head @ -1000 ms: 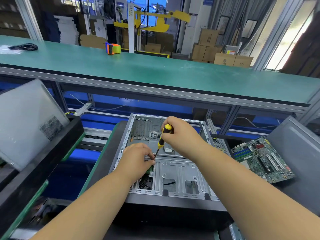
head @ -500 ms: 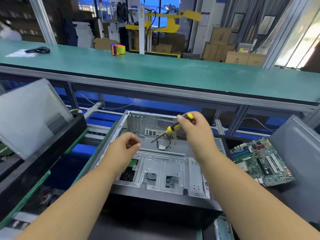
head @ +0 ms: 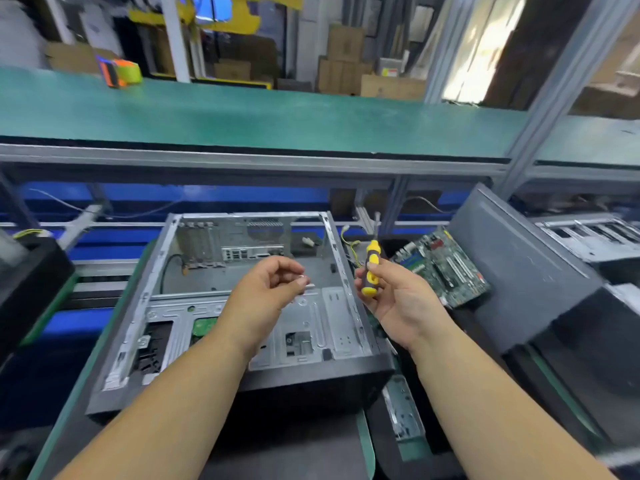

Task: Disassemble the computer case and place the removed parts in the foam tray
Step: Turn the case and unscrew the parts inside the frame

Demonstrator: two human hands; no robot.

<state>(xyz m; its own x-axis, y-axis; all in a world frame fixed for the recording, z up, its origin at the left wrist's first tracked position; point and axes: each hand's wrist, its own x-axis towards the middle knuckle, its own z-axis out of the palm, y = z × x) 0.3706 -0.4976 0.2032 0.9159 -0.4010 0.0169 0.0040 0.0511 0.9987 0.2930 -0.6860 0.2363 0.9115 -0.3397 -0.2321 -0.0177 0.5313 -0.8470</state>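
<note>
At centre of the bench, an open computer case (head: 242, 306) lying on its side, interior facing up. Above it, left hand (head: 266, 289) with fingers curled, pinching something small, too blurred to identify. Just right, right hand (head: 398, 299) gripping a yellow-and-black screwdriver (head: 371, 268), shaft upward. Further right, a green motherboard (head: 446, 268) beside a dark panel (head: 519, 268).

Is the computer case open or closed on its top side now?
Open. The computer case lies flat with no side panel over it; its bare metal floor, rear port cutout and drive bracket show from above.
</note>
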